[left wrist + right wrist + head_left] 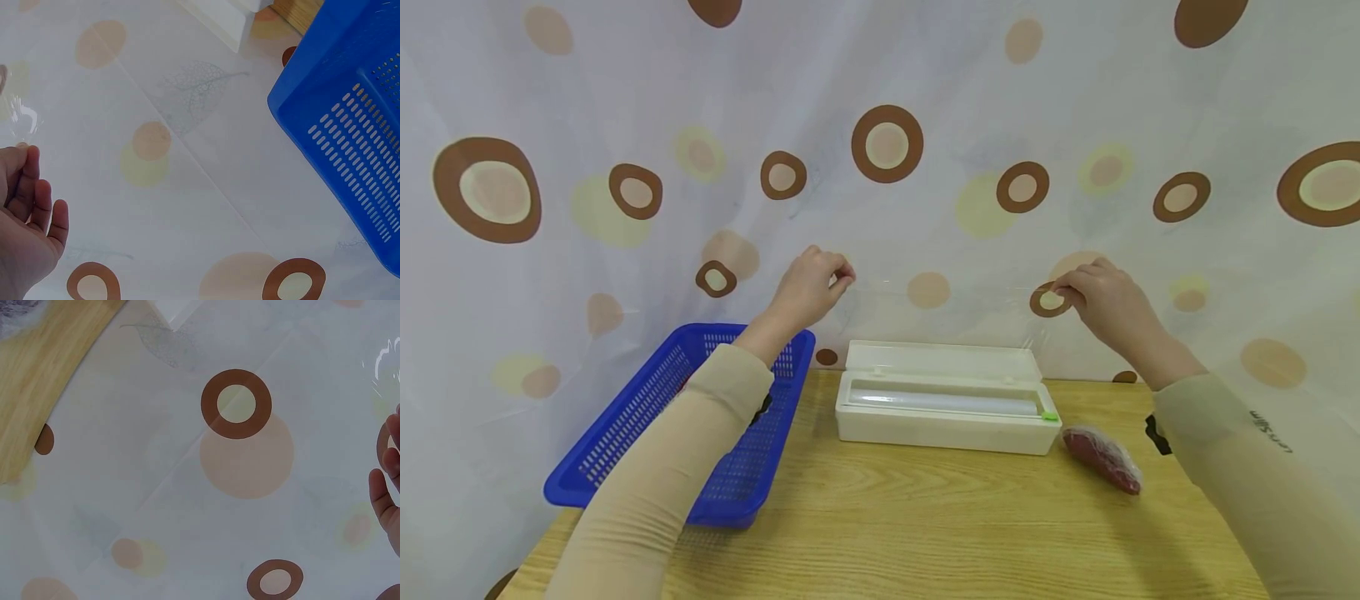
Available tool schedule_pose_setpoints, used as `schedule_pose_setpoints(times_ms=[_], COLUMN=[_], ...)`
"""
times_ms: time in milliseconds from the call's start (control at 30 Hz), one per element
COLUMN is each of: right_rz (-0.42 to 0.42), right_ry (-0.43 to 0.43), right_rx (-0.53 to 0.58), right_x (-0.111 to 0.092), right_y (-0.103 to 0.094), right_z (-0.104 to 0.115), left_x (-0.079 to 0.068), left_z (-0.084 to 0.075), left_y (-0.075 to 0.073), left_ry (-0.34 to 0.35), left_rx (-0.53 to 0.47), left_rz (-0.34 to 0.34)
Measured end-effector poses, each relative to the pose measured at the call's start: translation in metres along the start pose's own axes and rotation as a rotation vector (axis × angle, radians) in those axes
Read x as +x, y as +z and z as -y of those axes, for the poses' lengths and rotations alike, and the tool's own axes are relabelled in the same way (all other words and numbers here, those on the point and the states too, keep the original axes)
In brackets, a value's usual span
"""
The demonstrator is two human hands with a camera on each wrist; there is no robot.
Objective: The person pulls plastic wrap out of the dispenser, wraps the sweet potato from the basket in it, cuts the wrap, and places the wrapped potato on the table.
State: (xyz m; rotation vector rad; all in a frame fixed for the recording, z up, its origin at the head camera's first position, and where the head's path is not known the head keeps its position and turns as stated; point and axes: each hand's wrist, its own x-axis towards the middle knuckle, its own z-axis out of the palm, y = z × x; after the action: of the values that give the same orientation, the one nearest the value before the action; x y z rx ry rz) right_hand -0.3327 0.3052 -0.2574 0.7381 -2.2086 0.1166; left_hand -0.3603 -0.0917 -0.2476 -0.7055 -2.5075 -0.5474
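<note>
Both hands are raised above and behind an open cling film box, stretching a clear sheet of cling film [25, 119] between them. The film shows only as faint lines and glints. My left hand [811, 287] pinches one end between thumb and forefinger, up beyond the blue basket. The other end is pinched by my right hand [1105, 302], thumb against fingertips. Below stands the white cling film box [947, 431], lid [943, 360] tipped back, with the film roll [943, 402] inside and a green slider cutter [1049, 416] at its right end.
A dark red, elongated item wrapped in film [1102, 458] lies right of the box. The blue perforated basket [775, 475] stands at the left, with something red partly hidden behind the left sleeve. A patterned curtain [955, 100] hangs behind the wooden table [925, 525].
</note>
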Motion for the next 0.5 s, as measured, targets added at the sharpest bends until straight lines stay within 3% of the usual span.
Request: schedule_pose_setpoints(times_ms=[500], right_rz=[-0.003], right_ry=[0.007], right_rx=[-0.005], right_x=[0.0], right_y=[-0.0028], right_z=[0.0014], left_x=[0.0009], left_z=[0.0], left_y=[-0.0004], left_ry=[-0.005], left_rx=[-0.01], left_rz=[-0.004])
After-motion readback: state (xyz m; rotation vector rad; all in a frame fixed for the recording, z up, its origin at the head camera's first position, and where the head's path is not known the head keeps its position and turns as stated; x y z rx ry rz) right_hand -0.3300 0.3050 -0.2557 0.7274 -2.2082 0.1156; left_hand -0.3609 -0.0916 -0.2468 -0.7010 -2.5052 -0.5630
